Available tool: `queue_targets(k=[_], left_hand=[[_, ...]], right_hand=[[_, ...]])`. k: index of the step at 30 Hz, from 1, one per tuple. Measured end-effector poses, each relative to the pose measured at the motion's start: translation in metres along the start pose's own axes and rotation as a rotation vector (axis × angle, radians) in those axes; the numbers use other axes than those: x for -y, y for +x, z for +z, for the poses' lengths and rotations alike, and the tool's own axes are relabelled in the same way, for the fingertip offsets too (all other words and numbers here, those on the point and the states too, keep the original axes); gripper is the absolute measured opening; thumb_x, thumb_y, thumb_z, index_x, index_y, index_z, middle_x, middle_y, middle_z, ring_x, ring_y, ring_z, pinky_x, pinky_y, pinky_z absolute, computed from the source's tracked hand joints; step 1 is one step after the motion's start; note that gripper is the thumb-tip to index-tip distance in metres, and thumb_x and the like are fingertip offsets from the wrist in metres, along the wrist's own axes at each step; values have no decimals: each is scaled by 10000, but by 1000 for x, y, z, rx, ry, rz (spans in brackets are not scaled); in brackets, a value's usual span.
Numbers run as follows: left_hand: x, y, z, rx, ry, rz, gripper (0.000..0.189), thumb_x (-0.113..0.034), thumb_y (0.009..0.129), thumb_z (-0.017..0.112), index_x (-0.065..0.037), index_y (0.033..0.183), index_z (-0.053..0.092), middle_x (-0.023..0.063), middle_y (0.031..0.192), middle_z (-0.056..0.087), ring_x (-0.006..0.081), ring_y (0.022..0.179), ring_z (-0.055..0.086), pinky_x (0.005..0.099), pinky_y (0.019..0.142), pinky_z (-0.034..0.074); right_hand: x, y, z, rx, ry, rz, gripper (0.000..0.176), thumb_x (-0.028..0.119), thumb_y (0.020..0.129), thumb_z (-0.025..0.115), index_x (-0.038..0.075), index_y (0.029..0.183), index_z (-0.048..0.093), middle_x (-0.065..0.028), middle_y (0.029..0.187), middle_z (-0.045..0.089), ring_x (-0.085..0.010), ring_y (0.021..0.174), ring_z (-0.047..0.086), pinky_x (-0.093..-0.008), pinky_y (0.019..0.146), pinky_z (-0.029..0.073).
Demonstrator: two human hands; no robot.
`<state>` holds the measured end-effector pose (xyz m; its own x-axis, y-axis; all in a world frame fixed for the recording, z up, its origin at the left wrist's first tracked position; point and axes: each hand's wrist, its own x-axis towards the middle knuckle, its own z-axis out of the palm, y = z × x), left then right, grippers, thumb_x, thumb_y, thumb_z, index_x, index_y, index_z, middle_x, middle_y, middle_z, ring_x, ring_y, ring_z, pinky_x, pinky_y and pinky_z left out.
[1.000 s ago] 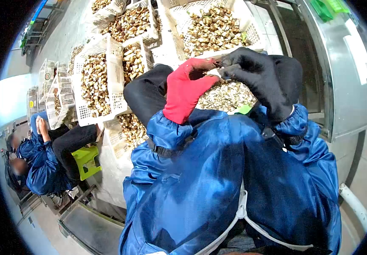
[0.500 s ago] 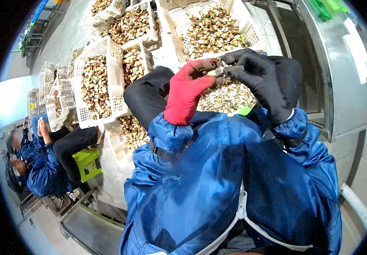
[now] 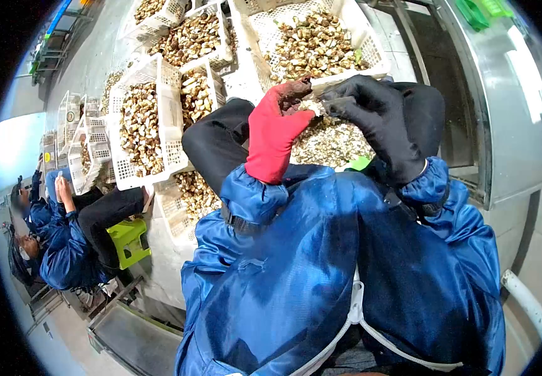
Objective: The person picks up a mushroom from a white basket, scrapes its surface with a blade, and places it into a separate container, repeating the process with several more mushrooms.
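Note:
My left hand [image 3: 277,131], in a red glove with dark, dirty fingertips, has its thumb and fingers curved apart beside a small pale piece [image 3: 313,108]. Whether it grips that piece is unclear. In a black glove, my right hand [image 3: 380,119] is closed on a small dark blade-like tool [image 3: 341,101] that points toward the left hand. The two hands are close together above a heap of small pale pieces [image 3: 333,143] between my knees. A green object [image 3: 360,163] lies at the heap's near edge.
White perforated crates [image 3: 374,59] of brown-and-cream pieces stand in front and to the left. Co-workers in blue [image 3: 73,250] sit at the far left near a green stool [image 3: 130,241]. A metal cabinet [image 3: 509,94] stands at the right.
My left hand's fingers have spread wider and moved slightly away from my right hand, showing the pale piece between them. The right hand has shifted slightly.

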<state>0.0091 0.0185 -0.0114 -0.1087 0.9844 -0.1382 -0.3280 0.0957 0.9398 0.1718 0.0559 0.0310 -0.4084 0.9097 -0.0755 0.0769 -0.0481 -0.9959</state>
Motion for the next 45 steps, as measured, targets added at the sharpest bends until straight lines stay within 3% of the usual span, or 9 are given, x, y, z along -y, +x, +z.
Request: queue_targets(k=[4, 9, 15, 20, 24, 29, 36, 39, 45], left_hand=[[-3, -3, 2, -14, 93, 74, 425, 7, 706, 617, 35, 1110, 488, 113, 1081, 550, 171, 976, 532, 264, 886, 406], [-2, 1, 5, -64, 334, 197, 390, -5, 712, 616, 28, 1083, 502, 117, 1081, 556, 162, 968, 539, 255, 861, 420], [-14, -5, 13, -87, -117, -144, 351, 28, 721, 561, 20, 1068, 511, 45, 870, 559, 61, 633, 454, 194, 557, 378], [-4, -2, 6, -54, 229, 132, 397, 22, 701, 593, 19, 1086, 495, 85, 974, 570, 122, 821, 545, 236, 720, 452], [5, -1, 10, -19, 444, 460, 454, 56, 672, 612, 18, 1105, 481, 113, 1065, 560, 176, 993, 548, 277, 882, 430], [4, -7, 12, 71, 410, 568, 491, 86, 653, 606, 4, 1119, 479, 114, 1084, 555, 186, 995, 553, 284, 881, 436], [5, -2, 10, 48, 567, 659, 493, 104, 634, 583, -4, 1106, 490, 118, 1042, 565, 196, 963, 563, 283, 841, 443], [6, -3, 11, 66, 509, 663, 492, 110, 627, 555, -12, 1100, 497, 114, 994, 585, 198, 925, 588, 283, 811, 458], [1, -7, 6, 46, 166, 308, 502, 100, 663, 555, 22, 1146, 443, 128, 1111, 542, 192, 1007, 553, 285, 876, 433]], right_hand=[[-6, 4, -2, -18, 214, 64, 144, 131, 769, 618, 4, 834, 600, -44, 827, 629, -105, 771, 565, -242, 734, 446], [-23, 8, 3, -38, -286, -438, 131, 126, 786, 591, 3, 824, 567, -76, 784, 579, -174, 736, 568, -268, 689, 438], [-14, 5, 2, -65, -61, -132, 149, 142, 775, 611, 12, 791, 541, -37, 684, 553, -100, 630, 501, -242, 583, 396], [-16, 8, -7, -15, 76, 29, 182, 161, 770, 641, 32, 746, 516, -12, 676, 551, -69, 629, 477, -217, 580, 381], [-12, 5, -2, 30, -225, -166, 188, 142, 748, 644, 21, 689, 512, -13, 658, 546, -82, 632, 488, -227, 595, 394], [-10, 6, -4, -53, 22, 38, 202, 188, 751, 632, 25, 708, 520, -4, 644, 533, -81, 612, 471, -225, 569, 373], [-10, 7, -3, 53, -285, -123, 212, 161, 718, 662, 23, 685, 504, -11, 646, 472, -92, 651, 448, -252, 579, 359], [-17, 9, -4, -17, -139, -9, 206, 145, 688, 665, 21, 672, 502, -6, 620, 473, -93, 611, 459, -238, 563, 364], [-17, 16, -17, -39, 190, 133, 158, 132, 712, 646, 26, 726, 530, -8, 647, 531, -81, 603, 504, -219, 555, 393]])
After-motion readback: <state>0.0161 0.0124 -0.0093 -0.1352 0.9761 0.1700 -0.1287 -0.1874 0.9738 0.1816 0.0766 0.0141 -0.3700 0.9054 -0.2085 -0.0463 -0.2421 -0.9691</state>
